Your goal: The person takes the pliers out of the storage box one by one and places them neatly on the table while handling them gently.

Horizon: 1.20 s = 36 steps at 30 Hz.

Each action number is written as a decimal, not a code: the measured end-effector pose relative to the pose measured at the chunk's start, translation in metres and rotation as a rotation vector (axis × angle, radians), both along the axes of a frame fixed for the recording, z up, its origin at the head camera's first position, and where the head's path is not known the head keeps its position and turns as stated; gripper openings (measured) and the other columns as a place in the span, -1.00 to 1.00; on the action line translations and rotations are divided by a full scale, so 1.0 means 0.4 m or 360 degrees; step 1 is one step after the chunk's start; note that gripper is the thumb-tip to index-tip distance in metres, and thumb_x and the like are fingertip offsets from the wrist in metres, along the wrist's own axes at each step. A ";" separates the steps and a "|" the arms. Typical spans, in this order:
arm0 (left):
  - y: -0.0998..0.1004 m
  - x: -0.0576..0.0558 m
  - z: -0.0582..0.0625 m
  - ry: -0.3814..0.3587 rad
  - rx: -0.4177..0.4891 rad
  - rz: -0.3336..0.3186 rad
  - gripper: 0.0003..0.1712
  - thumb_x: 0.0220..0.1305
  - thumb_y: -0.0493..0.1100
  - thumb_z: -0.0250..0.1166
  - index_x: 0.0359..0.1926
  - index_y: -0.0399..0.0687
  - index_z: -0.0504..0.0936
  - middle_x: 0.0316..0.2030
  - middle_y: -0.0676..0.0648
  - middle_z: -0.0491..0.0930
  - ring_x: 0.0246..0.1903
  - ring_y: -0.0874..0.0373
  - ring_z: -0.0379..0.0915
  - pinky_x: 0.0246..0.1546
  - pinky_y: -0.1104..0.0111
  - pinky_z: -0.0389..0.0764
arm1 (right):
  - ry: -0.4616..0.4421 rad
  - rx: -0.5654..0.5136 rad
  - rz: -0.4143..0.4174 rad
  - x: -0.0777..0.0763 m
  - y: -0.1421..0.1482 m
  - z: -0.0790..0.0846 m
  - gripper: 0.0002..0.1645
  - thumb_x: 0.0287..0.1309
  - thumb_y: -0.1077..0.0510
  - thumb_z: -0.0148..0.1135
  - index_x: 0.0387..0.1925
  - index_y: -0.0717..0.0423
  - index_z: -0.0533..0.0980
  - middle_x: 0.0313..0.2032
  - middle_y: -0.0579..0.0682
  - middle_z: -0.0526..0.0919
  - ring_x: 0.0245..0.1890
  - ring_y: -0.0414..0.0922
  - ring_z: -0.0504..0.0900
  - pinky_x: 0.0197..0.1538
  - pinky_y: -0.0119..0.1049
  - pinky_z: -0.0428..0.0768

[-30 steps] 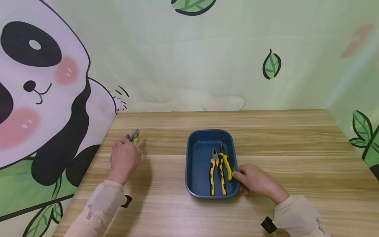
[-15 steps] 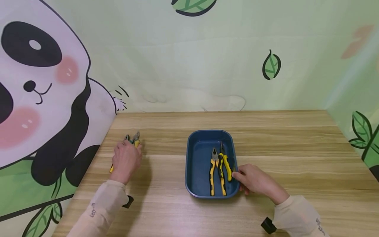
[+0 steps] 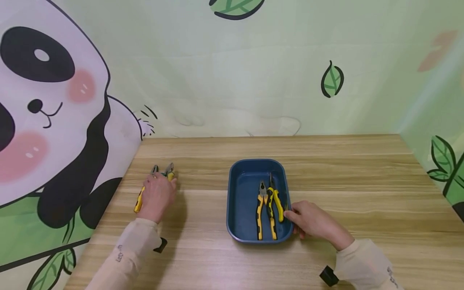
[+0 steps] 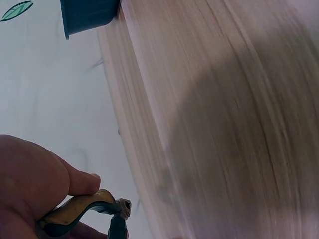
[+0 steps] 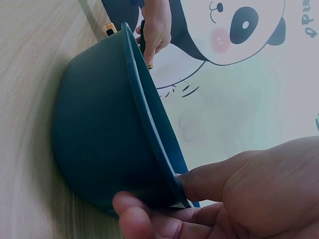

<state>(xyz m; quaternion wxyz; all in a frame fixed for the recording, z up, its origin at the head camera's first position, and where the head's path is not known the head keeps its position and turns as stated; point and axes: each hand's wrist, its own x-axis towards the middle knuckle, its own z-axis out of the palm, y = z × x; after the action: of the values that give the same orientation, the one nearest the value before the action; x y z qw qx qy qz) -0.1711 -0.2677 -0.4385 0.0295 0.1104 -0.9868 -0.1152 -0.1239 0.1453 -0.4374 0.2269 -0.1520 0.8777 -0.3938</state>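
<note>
At the left of the table my left hand [image 3: 157, 197] holds diagonal cutters [image 3: 170, 171] by yellow-and-dark handles, the metal head poking out past the fingers. In the left wrist view the thumb presses along one cutter handle [image 4: 77, 211]. Partly hidden behind that hand is another pair of pliers [image 3: 139, 199] with yellow-and-black handles. A blue tray [image 3: 239, 233] stands mid-table; my right hand [image 3: 313, 219] pinches its right rim, thumb inside and fingers outside. Inside the tray lie combination pliers [image 3: 260, 213] and long-nose pliers [image 3: 278, 205], side by side toward the right wall.
The wood-grain table [image 3: 344, 169] meets a green cloth backdrop [image 3: 253, 80] along its back edge. A printed panda [image 3: 65, 161] covers the cloth along the left edge. Each wrist bears a small black block [image 3: 329, 275].
My left hand has drifted slightly right and toward me with the cutters, uncovering more of the yellow-and-black pliers at its left. The right hand and the tray have stayed in place.
</note>
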 end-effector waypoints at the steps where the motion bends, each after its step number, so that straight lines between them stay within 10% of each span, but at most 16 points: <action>1: 0.001 -0.003 -0.001 -0.0010 0.0001 0.0002 -0.26 0.58 -0.01 0.05 0.14 -0.83 0.27 -0.04 -0.71 0.36 -0.03 -0.58 0.42 -0.05 -0.26 0.53 | -0.0003 -0.0002 0.0000 -0.001 0.001 0.000 -0.71 0.53 0.19 0.10 -0.36 0.23 0.56 -0.61 -0.04 0.57 -0.71 -0.19 0.52 -0.56 -0.28 0.49; 36: 0.008 -0.044 -0.024 -0.0241 0.0068 0.0043 -0.19 0.61 0.06 0.00 0.18 -0.85 0.23 -0.01 -0.67 0.38 0.01 -0.50 0.44 -0.04 -0.21 0.54 | -0.0030 -0.0011 -0.0014 0.000 0.003 -0.001 -0.70 0.53 0.18 0.10 -0.36 0.19 0.58 -0.62 -0.06 0.56 -0.71 -0.18 0.51 -0.57 -0.32 0.44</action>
<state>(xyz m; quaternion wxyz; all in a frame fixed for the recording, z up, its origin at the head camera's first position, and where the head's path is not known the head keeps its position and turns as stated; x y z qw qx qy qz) -0.1886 -0.2646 -0.4480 -0.0460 0.1327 -0.9819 -0.1270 -0.1240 0.1466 -0.4378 0.2329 -0.1453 0.8747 -0.3993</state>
